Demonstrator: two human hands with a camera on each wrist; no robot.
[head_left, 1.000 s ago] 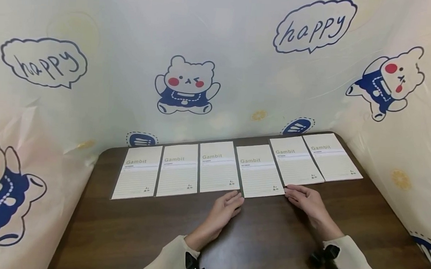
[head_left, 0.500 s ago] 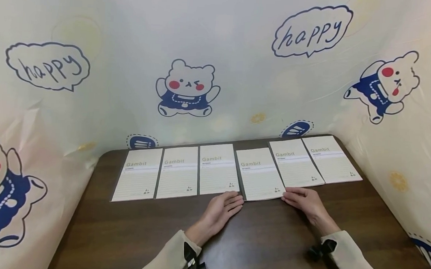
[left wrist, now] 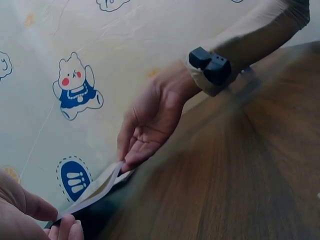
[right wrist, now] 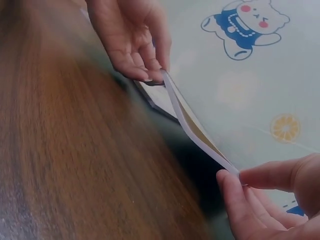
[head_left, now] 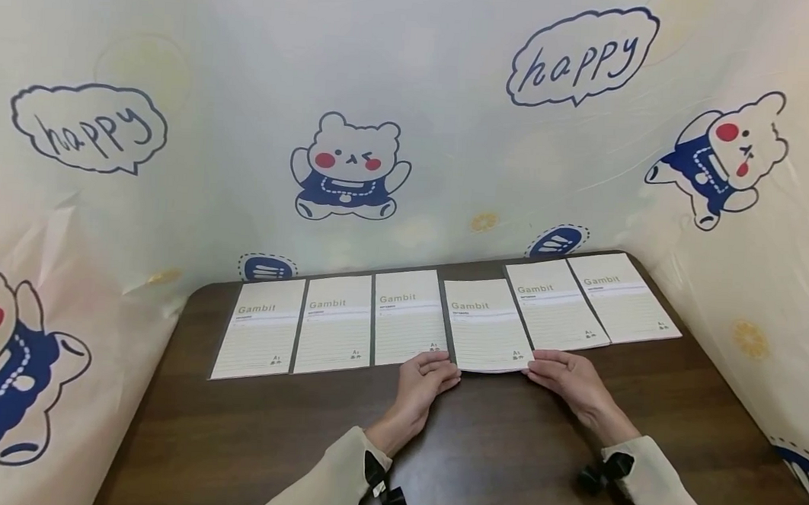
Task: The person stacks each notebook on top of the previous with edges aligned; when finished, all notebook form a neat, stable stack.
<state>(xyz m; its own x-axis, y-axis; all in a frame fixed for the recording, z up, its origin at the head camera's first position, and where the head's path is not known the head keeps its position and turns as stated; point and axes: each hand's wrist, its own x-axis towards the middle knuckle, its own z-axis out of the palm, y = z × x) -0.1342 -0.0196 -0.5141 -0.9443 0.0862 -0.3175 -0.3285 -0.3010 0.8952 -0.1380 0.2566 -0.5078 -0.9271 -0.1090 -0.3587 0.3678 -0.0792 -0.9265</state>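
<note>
A white notebook (head_left: 486,325) printed "Gambit" lies fourth from the left in a row of similar ones, its near edge raised off the table. My left hand (head_left: 421,387) pinches its near left corner between thumb and fingers. At the near right corner, my right hand (head_left: 572,383) does the same. In the right wrist view the lifted edge of the notebook (right wrist: 192,132) bows between both hands, with its pages parted a little. The left wrist view shows dark shadow under that edge, and the right hand (left wrist: 150,122) across from the left fingers.
Left of the held notebook lie three others, the closest being a notebook (head_left: 411,318) beside my left fingertips. Two more, including a notebook (head_left: 556,302), lie to its right. A printed curtain (head_left: 450,171) rises behind the brown table (head_left: 264,443).
My left hand has shifted slightly to the right and now pinches the notebook's left corner. The right hand took the other corner, and the near edge has come up off the table.
</note>
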